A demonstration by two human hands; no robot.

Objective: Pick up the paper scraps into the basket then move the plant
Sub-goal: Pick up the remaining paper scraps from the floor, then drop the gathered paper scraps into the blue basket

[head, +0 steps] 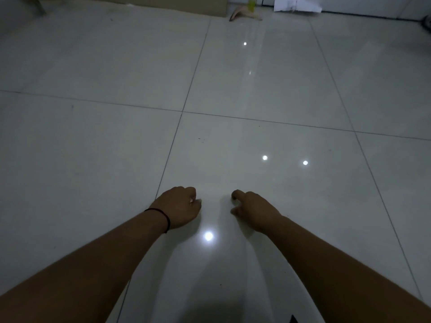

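The setting is an indoor room, most likely in a home, though the evidence is limited. The floor [233, 94] consists of large glossy pale tiles with thin dark grout lines; it reflects several small ceiling lights as bright spots. At the far edge, a beige furniture base [163, 3] stands on the tiles. Beside it lie a crumpled sheet of white paper [296, 4], a pale curved scrap [245, 15] and a yellow-green bottle [251, 2]. Lighting is dim.

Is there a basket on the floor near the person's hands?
No: around the left hand and right hand only bare floor tiles show; no basket is in view.
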